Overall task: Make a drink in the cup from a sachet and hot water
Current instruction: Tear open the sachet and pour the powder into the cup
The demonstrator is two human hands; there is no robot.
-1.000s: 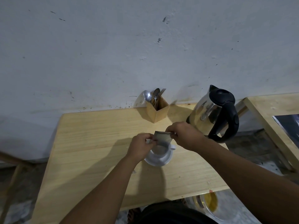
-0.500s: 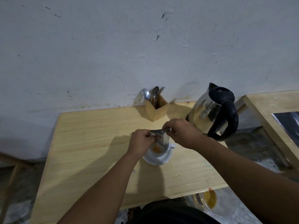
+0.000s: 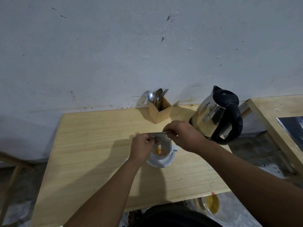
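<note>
A white cup (image 3: pixel 165 153) stands on a white saucer (image 3: pixel 161 162) in the middle of the wooden table (image 3: pixel 91 153). Orange powder lies in the cup's bottom. A grey sachet (image 3: pixel 161 137) hangs upside down right over the cup, its top edge held level. My left hand (image 3: pixel 141 149) pinches its left end and my right hand (image 3: pixel 183 136) pinches its right end. A steel kettle (image 3: pixel 216 115) with a black lid and handle stands at the table's back right, just beyond my right hand.
A wooden holder (image 3: pixel 159 112) with spoons and a fork stands against the wall behind the cup. A second wooden table (image 3: pixel 278 112) lies to the right with a gap between. A clear container (image 3: pixel 211 204) with yellow contents sits on the floor below.
The sachet went from upright between my hands to tipped over the cup. Orange powder has appeared in the cup. Both hands stayed over the cup.
</note>
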